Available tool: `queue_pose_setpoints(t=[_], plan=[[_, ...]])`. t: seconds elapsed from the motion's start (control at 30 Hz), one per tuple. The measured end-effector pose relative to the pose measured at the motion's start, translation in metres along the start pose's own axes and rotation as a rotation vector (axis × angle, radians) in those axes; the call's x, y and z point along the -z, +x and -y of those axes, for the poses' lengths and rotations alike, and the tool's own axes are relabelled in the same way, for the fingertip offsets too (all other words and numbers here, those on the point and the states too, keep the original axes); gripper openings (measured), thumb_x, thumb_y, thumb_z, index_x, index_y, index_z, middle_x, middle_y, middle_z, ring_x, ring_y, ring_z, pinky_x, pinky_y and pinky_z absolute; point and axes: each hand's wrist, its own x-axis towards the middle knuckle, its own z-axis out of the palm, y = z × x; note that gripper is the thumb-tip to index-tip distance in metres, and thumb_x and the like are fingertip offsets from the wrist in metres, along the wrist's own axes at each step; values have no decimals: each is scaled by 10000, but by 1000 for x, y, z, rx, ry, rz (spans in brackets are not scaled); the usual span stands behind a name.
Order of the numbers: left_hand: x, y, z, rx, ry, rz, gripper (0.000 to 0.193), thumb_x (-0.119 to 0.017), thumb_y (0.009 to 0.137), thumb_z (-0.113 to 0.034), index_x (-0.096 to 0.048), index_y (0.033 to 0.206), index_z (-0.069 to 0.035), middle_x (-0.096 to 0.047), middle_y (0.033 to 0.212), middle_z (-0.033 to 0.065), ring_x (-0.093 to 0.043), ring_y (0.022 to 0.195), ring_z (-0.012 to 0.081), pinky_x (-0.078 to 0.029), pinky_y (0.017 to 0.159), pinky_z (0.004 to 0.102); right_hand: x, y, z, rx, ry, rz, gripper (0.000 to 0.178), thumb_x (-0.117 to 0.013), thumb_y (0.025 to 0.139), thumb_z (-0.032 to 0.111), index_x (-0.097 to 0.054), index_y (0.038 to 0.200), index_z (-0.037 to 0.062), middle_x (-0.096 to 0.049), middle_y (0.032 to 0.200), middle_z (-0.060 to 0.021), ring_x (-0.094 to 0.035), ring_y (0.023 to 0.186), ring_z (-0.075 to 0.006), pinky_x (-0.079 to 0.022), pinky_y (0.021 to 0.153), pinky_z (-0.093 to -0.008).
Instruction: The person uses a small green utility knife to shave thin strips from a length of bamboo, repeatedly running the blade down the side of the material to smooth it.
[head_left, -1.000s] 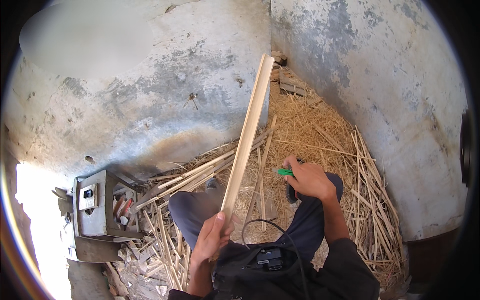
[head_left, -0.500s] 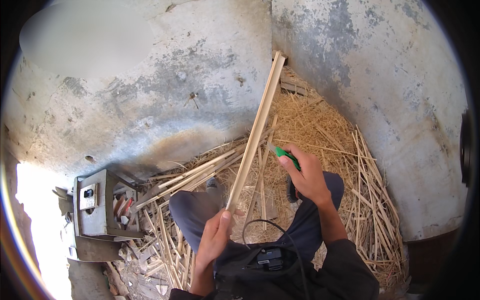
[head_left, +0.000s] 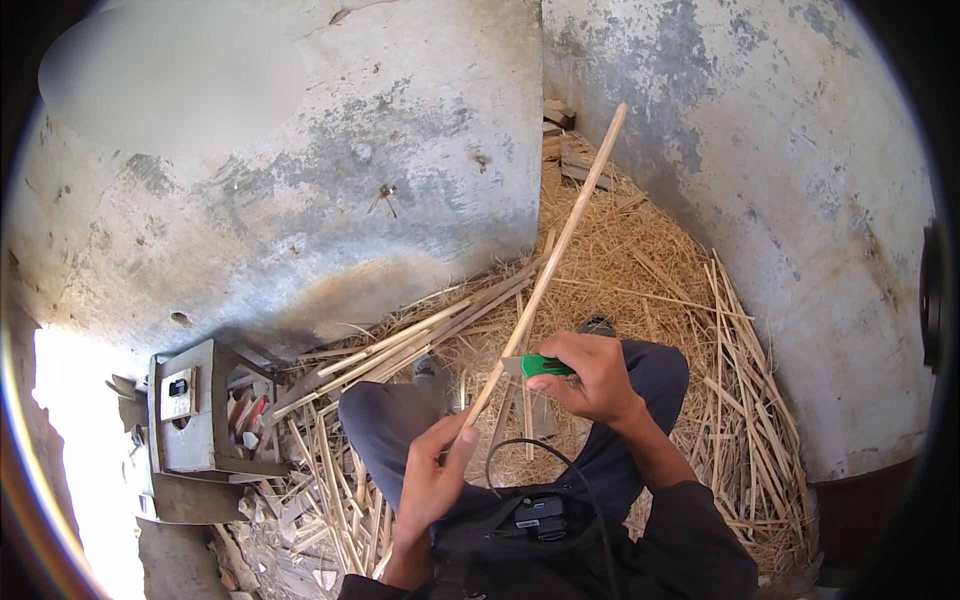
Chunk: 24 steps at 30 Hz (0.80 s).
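A long pale wooden strip (head_left: 566,235) slants up and away to the right, toward the corner of the walls. My left hand (head_left: 436,472) grips its near end, fingers wrapped round it. In my right hand (head_left: 594,374) is a green-handled utility knife (head_left: 546,367), held in a closed grip. The short metal blade (head_left: 512,365) lies against or right beside the strip's right side, a little above my left hand. Whether the edge is biting into the wood, I cannot tell.
Wood shavings (head_left: 620,240) cover the floor ahead. Bundled strips lie on the right (head_left: 745,430) and others on the left (head_left: 400,345). A worn wooden box (head_left: 200,458) stands at the left. Peeling walls (head_left: 420,150) meet in front; a black cable (head_left: 585,480) loops over my lap.
The strip has swung to the right at its far end and turned, now showing a narrower face. My right hand has brought the knife nearer and lower, up to the strip.
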Motion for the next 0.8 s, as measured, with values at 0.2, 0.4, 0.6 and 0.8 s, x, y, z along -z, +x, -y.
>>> queue_pose_setpoints(t=[0.2,0.4,0.6,0.8], plan=[[-2,-1,-10,22,3,-43,373,-635,1118,-170,-683,1436,19,-640,941,66,-544,871,123,-444,774,293,-1,0,0,76,-95,-74,379,-856,920,436,-763,981,74,-723,790,-44,-714,639,-228,-535,567,-345],[-3,-2,-8,8,-45,-72,366,-580,1145,-172,-683,1450,2,-560,864,54,-496,811,135,-426,745,305,0,1,4,72,-125,-93,380,-867,908,442,-767,965,79,-723,780,-38,-711,632,-218,-533,560,-345],[-4,-1,-12,-68,51,-110,357,-598,1133,-143,-688,1450,-6,-524,828,32,-473,774,120,-402,699,297,-6,-4,5,129,-108,-47,363,-882,886,428,-778,956,87,-726,785,-35,-705,633,-233,-532,564,-354],[-5,3,-15,-137,89,-143,359,-636,1101,-96,-695,1446,-14,-506,813,19,-450,748,104,-369,659,293,-14,-9,6,191,-98,-37,410,-860,910,475,-754,956,82,-701,767,-33,-668,601,-222,-505,552,-347]])
